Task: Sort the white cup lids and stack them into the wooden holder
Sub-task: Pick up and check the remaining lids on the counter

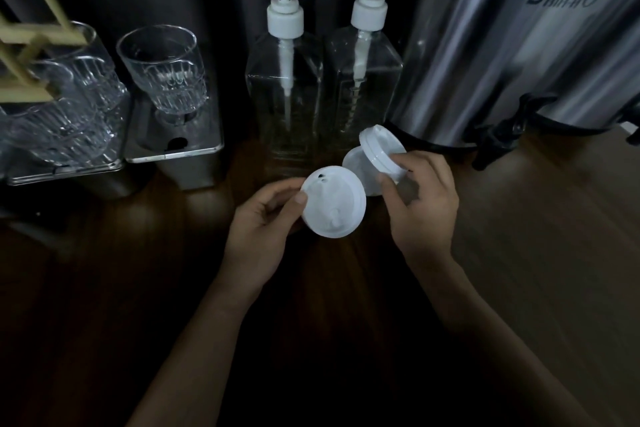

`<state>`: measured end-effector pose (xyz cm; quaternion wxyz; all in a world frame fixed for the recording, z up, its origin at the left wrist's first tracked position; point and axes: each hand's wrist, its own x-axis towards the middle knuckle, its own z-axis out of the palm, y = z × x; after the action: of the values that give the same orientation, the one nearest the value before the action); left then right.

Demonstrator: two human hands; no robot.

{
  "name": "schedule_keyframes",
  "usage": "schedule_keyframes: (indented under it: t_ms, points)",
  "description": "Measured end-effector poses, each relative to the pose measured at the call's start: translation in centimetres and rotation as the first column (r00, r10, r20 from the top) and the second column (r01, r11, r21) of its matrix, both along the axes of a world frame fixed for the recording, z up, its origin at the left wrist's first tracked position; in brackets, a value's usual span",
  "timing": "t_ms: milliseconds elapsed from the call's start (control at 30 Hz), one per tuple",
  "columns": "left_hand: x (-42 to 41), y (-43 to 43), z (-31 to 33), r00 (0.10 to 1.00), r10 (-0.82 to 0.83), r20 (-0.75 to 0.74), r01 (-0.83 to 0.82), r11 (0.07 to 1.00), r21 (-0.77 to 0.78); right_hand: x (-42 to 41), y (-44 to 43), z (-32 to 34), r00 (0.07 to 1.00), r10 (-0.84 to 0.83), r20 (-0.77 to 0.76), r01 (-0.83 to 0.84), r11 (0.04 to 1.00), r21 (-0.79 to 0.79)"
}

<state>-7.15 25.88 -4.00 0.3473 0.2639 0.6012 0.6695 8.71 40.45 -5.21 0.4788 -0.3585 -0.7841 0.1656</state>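
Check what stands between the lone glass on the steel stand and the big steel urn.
A clear pump bottle and a second pump bottle stand there side by side, shown in the head view.

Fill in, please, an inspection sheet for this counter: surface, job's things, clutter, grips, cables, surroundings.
Surface: dark wooden counter, dimly lit.
Job's things: three white round plastic lids: a facing lid, a tilted lid, a third lid behind them.
Clutter: clear ribbed glass tumblers on metal trays; two clear square pump bottles.
Grips: left hand holds the facing lid; right hand pinches the tilted lid.
Cables: nothing seen.
Surroundings: steel urn with black tap; pale wooden frame upper left.
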Motion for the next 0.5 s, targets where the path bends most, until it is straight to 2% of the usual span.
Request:
schedule_keyframes:
  t_ms: [267, 400, 500]
  points:
    - [-0.2, 0.0, 0.0, 0.998, 0.044, 0.050, -0.045, 0.999, 0.030, -0.8, -3.3, 1.8, 0.947, 0.109, -0.304, -0.167, 0.971, -0.172]
    - [-0.3, 0.2, -0.1, 0.996, 0.053, 0.072, -0.056, 0.998, 0.040, -1.1, -4.1, 2.0, 0.871, 0.032, -0.490, -0.243, 0.895, -0.373]
    - [-0.3, 0.3, -0.2, 0.996, 0.056, 0.076, -0.059, 0.997, 0.039, -1.1, -4.0, 2.0, 0.852, -0.033, -0.522, -0.193, 0.908, -0.373]
